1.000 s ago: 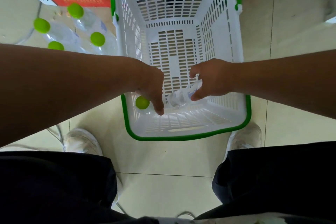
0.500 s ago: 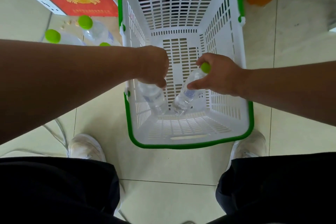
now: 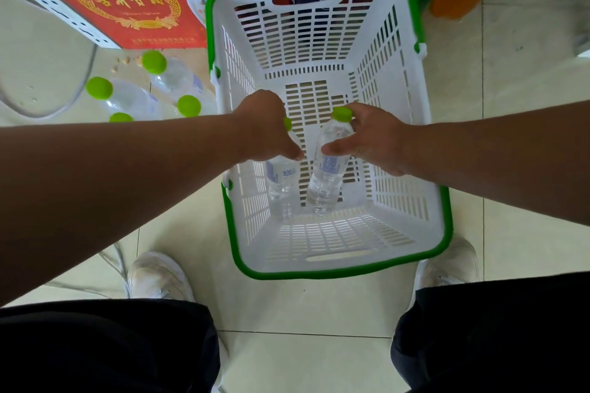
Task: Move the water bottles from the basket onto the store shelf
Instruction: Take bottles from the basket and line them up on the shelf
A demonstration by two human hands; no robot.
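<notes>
Both hands reach down into a white plastic basket (image 3: 322, 41) with a green rim, seen from above by a camera on the person's head. Left hand (image 3: 266, 126) is curled around the upper part of a clear water bottle (image 3: 281, 182), knuckles up, with only a sliver of the bottle's lime-green cap showing past the fingers. Right hand (image 3: 372, 139) is wrapped around the neck of a second clear bottle (image 3: 327, 175), thumb toward the viewer and fingertips beside its round lime-green cap (image 3: 341, 114). Each bottle is transparent, filled with water, and carries a pale label with blue print around the middle. The two bottles hang close together, side by side, bases pointing down toward the slotted basket floor near the wall closest to the person; whether the bases touch that floor cannot be told. Both forearms are bare and stretch in from the left and right edges of the view. The basket stands on a pale tiled floor (image 3: 510, 169) between the person's white shoes. To the left of the basket, more clear bottles with green caps (image 3: 134, 99) lie grouped on the floor, in front of a red printed box (image 3: 127, 0).
</notes>
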